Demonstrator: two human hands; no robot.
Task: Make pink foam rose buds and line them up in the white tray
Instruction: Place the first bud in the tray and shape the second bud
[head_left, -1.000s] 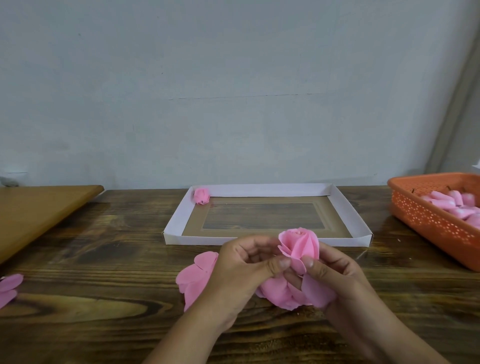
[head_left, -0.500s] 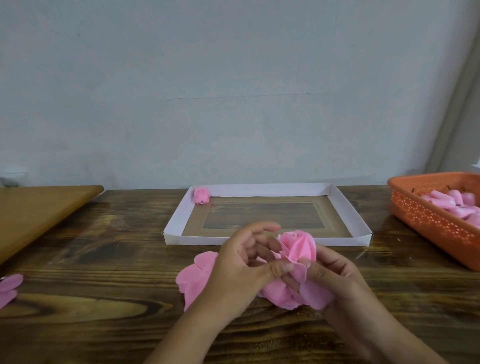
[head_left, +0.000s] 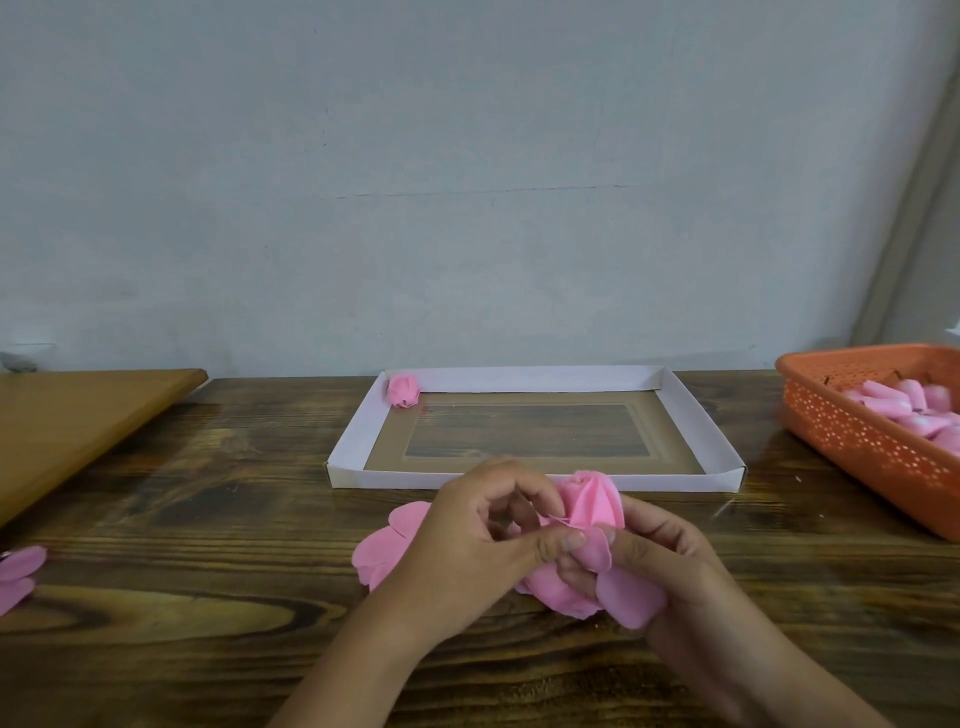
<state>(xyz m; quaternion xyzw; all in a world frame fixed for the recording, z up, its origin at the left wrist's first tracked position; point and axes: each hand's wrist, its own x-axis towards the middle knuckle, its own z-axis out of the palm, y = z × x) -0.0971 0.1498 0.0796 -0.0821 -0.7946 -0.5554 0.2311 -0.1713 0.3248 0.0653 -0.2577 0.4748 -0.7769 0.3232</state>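
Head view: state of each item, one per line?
white tray: on the table, one finished bud inside
finished bud: in the tray's far-left corner
rose bud in progress: held by both hands, outer petals loose
left hand: pinching a petal
right hand: gripping the bud's base
orange basket: holds pink foam pieces
loose petals: flat on the table

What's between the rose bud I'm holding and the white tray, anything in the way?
Nothing visible: the rose bud sits just before the white tray, whose floor is open beyond its low near wall, apart from one finished bud in the far-left corner.
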